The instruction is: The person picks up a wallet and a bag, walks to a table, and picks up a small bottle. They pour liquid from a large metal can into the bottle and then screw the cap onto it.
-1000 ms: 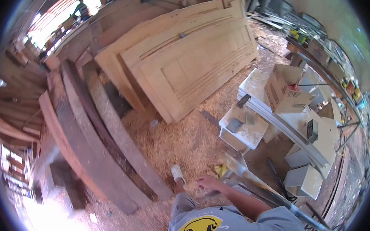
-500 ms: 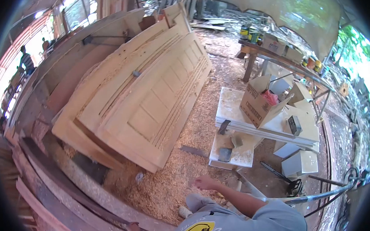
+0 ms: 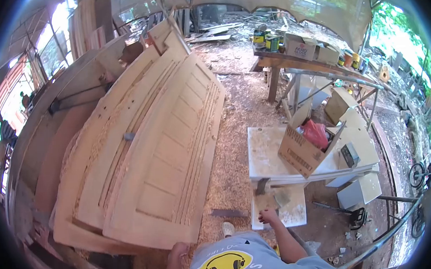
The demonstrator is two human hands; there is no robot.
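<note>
My right hand (image 3: 268, 215) reaches over a small white board (image 3: 294, 217), its fingers curled; what they hold, if anything, is hidden. Beside its fingertips lies a flat greyish piece (image 3: 282, 197), and a dark object (image 3: 262, 186) rests at the edge of the larger stacked boards. Low in the view, my left hand (image 3: 179, 250) is close by the lower corner of a pale panelled wooden door (image 3: 171, 166); its fingers are mostly hidden. Shavings lie along the door's grooves and edges.
A second wooden door (image 3: 98, 174) leans behind the first. White stacked boards (image 3: 265, 154) carry an open cardboard box (image 3: 301, 149) with a red plastic bag. Cans and cartons stand on a wooden table (image 3: 294, 62). A metal rail (image 3: 382, 247) curves at right; people are far left.
I have moved forward and turned, so the doors appear closer. My right hand has gone from above the shavings to the small white board; a dark grey block there no longer shows.
</note>
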